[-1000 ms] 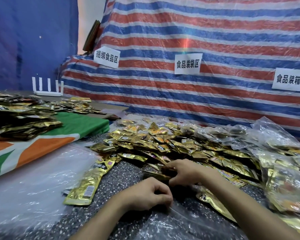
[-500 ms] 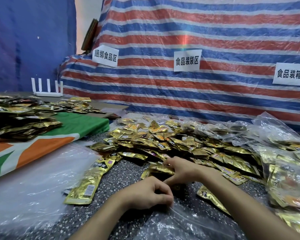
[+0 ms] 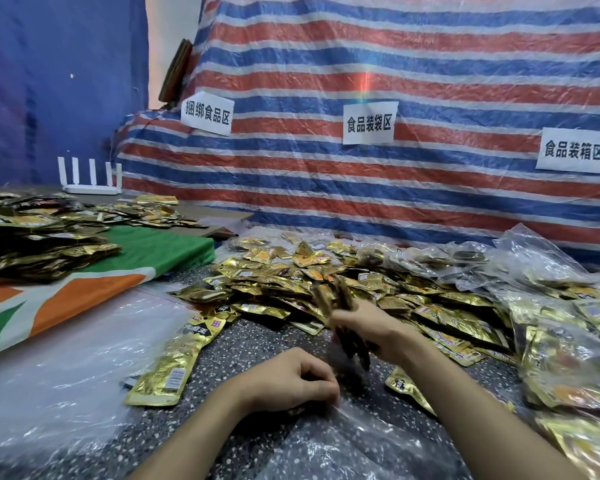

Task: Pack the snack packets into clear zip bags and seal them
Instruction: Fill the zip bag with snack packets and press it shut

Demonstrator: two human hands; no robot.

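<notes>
Right hand [image 3: 371, 336] clenched round a blurred handful of snack packets [image 3: 355, 351], held just above the near edge of the pile [image 3: 378, 282] at 12 o'clock. Left hand [image 3: 291, 379] curled, apparently pinching the mouth of the clear zip bag [image 3: 343, 445], which lay on the speckled surface [image 3: 250, 344] at 6 o'clock. I judged it best to hold the mouth wide, square the handful and slide it in end-first, since loose corners could snag the zip.

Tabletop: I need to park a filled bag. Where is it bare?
Bare speckled tabletop lies between the long gold packet and the left hand. Beyond, the packet heap crowds it; filled bags cover the right.
</notes>
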